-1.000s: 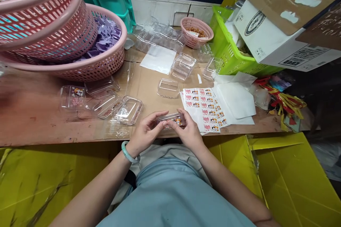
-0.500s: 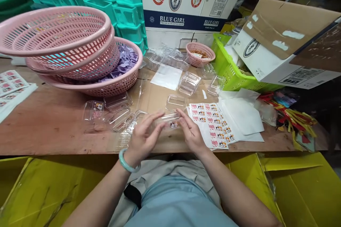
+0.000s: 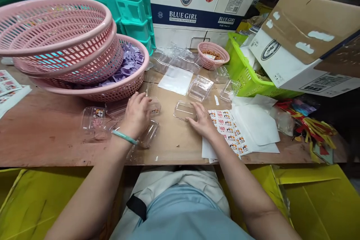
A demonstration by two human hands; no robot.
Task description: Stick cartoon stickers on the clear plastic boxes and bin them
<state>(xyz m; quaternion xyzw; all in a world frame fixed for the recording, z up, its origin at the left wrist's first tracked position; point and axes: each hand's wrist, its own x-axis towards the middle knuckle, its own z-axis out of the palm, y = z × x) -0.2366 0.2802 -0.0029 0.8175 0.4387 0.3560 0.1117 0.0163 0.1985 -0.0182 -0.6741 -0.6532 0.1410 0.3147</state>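
Note:
My left hand (image 3: 137, 114) is over the left cluster of clear plastic boxes, its fingers curled on a clear plastic box (image 3: 155, 105) with a cat sticker. Its palm side is hidden. The thumb and fingers of my right hand (image 3: 201, 120) grip the right end of another clear plastic box (image 3: 184, 110), which lies on the cardboard. Below my left hand rests a further clear box (image 3: 149, 135). Farther left is a clear box with a pink-and-cat sticker (image 3: 95, 118). Sheets of cat stickers (image 3: 226, 129) lie right of my right hand.
Stacked pink baskets (image 3: 112, 26) and a basket of purple pieces (image 3: 132, 62) stand at the left. Behind are clear boxes (image 3: 200, 87), white paper (image 3: 176, 80) and a small pink basket (image 3: 213, 54). A green crate (image 3: 253, 78) and an open carton (image 3: 284, 60) are at right.
My hands held a stickered clear box together in front of me. Now they are apart: the left has carried it left to the cluster, and the right has reached the clear box on the cardboard.

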